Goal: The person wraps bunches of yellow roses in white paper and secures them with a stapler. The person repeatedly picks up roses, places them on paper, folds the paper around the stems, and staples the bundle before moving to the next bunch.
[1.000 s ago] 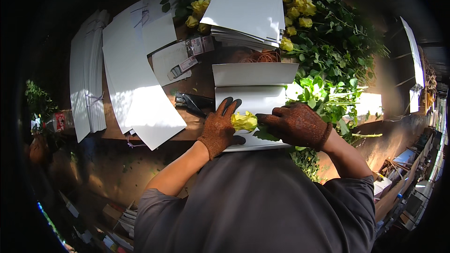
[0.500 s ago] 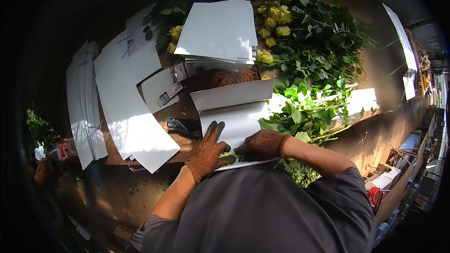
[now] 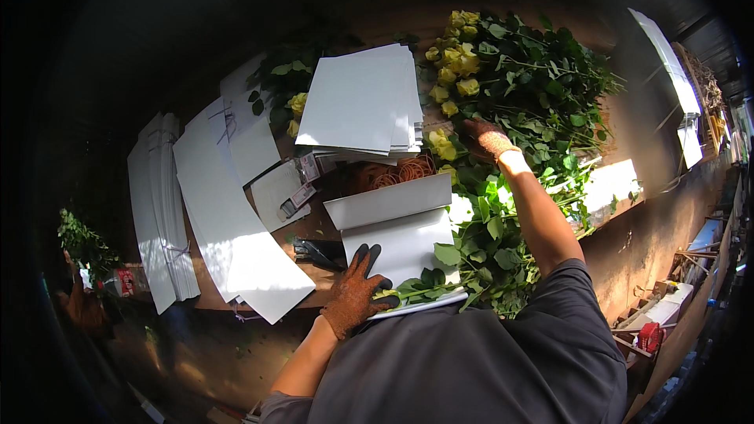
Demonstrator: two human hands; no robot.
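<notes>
My left hand [image 3: 353, 292], in a brown glove with dark fingertips, lies with spread fingers on a white sheet [image 3: 404, 245] at the table's near edge. Its thumb rests by a yellow-green rose head, mostly hidden, whose leafy stem [image 3: 428, 286] lies across the sheet to the right. My right hand [image 3: 487, 138], gloved alike, reaches out among the yellow roses [image 3: 459, 59] and their leaves. Its fingertips are dark against the foliage, so their grip is unclear. A loose yellow rose [image 3: 442, 144] lies just left of this hand.
A stack of white sheets [image 3: 361, 98] lies beyond an open-topped box [image 3: 389, 202] with rubber bands [image 3: 400, 174]. Bundled white cardboard [image 3: 166, 216] and loose sheets [image 3: 236, 228] lie left. A black tool, perhaps a stapler [image 3: 318, 253], sits beside the box. Leafy stems [image 3: 561, 78] cover the right.
My right hand has left the near sheet and stretched away to the roses on the right. My left hand stays on the sheet, where the rose's leafy stem now shows uncovered.
</notes>
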